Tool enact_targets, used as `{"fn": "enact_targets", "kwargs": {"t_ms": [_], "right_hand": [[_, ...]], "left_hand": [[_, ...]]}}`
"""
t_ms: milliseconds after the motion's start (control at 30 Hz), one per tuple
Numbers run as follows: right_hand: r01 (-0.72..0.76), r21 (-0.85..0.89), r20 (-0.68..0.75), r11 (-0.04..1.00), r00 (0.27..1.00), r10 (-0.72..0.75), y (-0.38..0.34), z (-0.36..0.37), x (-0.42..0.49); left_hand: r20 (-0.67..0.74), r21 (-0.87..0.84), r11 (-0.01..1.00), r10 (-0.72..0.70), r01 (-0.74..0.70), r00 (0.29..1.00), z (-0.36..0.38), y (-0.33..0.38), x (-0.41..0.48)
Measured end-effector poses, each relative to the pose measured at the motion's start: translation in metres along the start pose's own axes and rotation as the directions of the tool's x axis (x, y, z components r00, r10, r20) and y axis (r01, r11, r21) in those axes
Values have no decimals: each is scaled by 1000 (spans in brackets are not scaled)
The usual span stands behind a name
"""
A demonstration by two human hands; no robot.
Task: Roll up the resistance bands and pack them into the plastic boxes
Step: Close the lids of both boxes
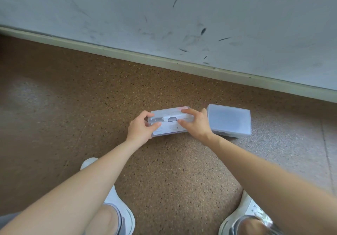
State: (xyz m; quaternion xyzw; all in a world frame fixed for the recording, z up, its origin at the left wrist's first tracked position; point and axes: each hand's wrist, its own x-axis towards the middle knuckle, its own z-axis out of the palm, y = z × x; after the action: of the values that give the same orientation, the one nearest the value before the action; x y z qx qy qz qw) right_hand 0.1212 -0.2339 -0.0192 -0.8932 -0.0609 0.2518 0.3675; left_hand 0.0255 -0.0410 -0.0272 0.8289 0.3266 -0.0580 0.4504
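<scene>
Frosted translucent plastic box (170, 121), lid closed with a grey front latch, resting on the speckled brown floor (91, 98). Left hand (141, 128) and right hand (196, 123) grip its ends, fingers curled over the lid. A second closed box (230, 120) lies just right.

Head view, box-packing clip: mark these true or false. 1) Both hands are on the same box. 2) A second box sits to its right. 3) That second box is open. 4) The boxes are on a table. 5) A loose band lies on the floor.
1) True: the left hand and right hand both hold the front plastic box.
2) True: the second box lies to its right.
3) False: its lid is on.
4) False: both rest on the speckled floor, near the wall.
5) False: no loose band is visible.
</scene>
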Motion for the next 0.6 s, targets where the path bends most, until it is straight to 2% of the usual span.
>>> {"fn": "enact_targets", "kwargs": {"t_ms": [167,267,333,400,433,500,600], "right_hand": [[3,50,17,999,1000,-4,10,-2,-1],[-7,35,62,999,998,5,6,-4,1],[14,-28,117,1000,993,-11,3,-6,3],[86,-211,167,974,985,-51,-1,-6,3],[135,-341,184,930,980,-75,-3,-5,2],[254,-610,184,751,967,-177,-8,1,0],[412,-780,214,471,883,-417,-12,8,-2]], "left_hand": [[-69,-99,993,-67,60,995,0,2,0],[-32,-116,989,-94,90,995,0,6,1],[45,-105,990,-86,91,995,-2,5,3],[125,62,998,-30,23,992,-4,0,5],[149,158,987,-3,-21,989,-4,-1,5],[155,298,951,36,-81,987,-3,-2,5],[138,416,896,103,-152,985,-2,2,2]]}}
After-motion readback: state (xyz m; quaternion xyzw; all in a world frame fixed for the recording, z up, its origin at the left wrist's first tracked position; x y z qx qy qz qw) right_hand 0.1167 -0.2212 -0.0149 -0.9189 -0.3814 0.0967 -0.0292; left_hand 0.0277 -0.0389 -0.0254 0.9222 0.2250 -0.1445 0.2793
